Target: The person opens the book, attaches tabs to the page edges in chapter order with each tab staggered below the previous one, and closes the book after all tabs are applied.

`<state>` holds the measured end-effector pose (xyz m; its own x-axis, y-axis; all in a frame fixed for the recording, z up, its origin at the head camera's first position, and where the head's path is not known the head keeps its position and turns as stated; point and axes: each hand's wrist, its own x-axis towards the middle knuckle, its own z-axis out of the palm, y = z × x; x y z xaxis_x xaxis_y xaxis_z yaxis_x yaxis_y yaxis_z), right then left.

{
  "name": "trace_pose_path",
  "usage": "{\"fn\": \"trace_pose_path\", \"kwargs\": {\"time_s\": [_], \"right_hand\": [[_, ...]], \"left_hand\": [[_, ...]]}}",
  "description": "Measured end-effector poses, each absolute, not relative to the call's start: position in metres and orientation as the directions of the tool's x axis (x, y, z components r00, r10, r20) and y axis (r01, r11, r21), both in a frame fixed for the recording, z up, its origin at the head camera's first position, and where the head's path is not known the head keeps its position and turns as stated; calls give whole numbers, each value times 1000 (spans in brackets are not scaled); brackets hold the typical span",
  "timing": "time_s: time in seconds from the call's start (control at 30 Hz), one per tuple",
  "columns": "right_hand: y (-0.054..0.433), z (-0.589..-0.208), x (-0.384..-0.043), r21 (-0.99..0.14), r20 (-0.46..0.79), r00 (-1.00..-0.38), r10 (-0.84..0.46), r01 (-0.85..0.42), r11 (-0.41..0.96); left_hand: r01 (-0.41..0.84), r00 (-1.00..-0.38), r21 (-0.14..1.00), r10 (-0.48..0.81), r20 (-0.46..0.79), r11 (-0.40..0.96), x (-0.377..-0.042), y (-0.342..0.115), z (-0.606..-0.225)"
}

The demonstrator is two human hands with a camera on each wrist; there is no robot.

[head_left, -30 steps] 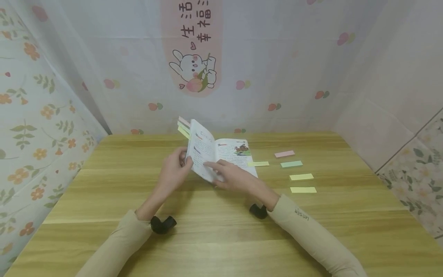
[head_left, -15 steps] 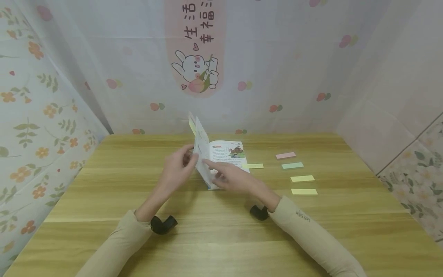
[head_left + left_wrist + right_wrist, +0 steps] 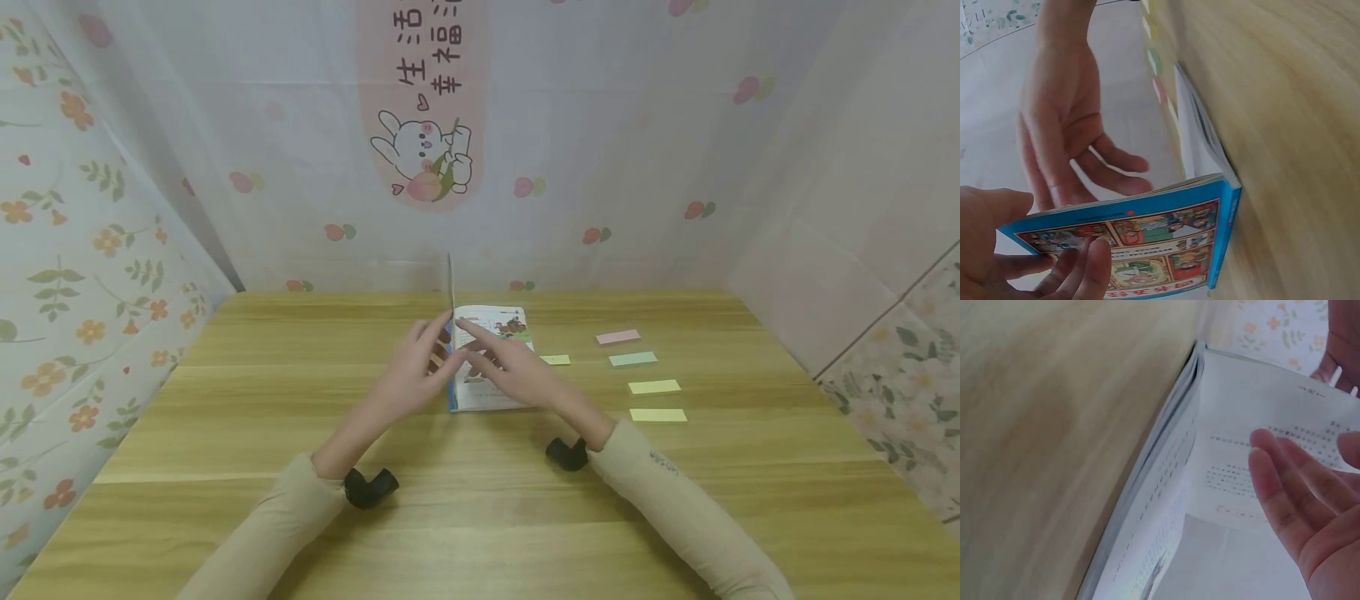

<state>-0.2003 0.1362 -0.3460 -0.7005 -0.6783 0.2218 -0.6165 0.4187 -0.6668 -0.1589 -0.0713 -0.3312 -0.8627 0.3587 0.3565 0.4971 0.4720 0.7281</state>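
An open book (image 3: 491, 398) lies on the table, its left half raised nearly upright and seen edge-on in the head view. My left hand (image 3: 412, 371) holds this raised half, fingers on the blue illustrated cover (image 3: 1141, 228) and thumb at the free edge. On the inner side, my right hand (image 3: 521, 377) has its fingers extended close to the printed page (image 3: 1229, 437); whether they touch it I cannot tell. A yellow sticky tab (image 3: 557, 360) sticks out past the right page's edge. The tabs on the left half are hidden in the head view.
Right of the book, loose sticky strips lie on the wooden table (image 3: 480, 517): pink (image 3: 618, 337), green (image 3: 633, 359) and two yellow ones (image 3: 654, 387). A patterned curtain (image 3: 600, 125) hangs behind. Black wrist fittings (image 3: 371, 487) sit close above the tabletop.
The book's left half has swung from leaning left to nearly upright. My left hand has moved right with it, its fingers now straighter along the cover. The right hand has shifted slightly.
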Motion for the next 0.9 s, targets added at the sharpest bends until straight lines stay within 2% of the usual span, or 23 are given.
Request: {"fn": "trace_pose_path", "kwargs": {"time_s": [0.4,0.63,0.9], "right_hand": [[145,-337,-204,-778,228,-773,-592,-510,367],[150,-333,-207,-832,244,-773,-586,-476,283],[157,-330,-209,-812,264,-832,-487,-464,353]], "left_hand": [[535,-832,692,444,333,484,-160,-62,-344],[560,-815,641,489,310,525,-159,-59,-349],[558,-816,604,511,272,569,-161,-53,-352]]}}
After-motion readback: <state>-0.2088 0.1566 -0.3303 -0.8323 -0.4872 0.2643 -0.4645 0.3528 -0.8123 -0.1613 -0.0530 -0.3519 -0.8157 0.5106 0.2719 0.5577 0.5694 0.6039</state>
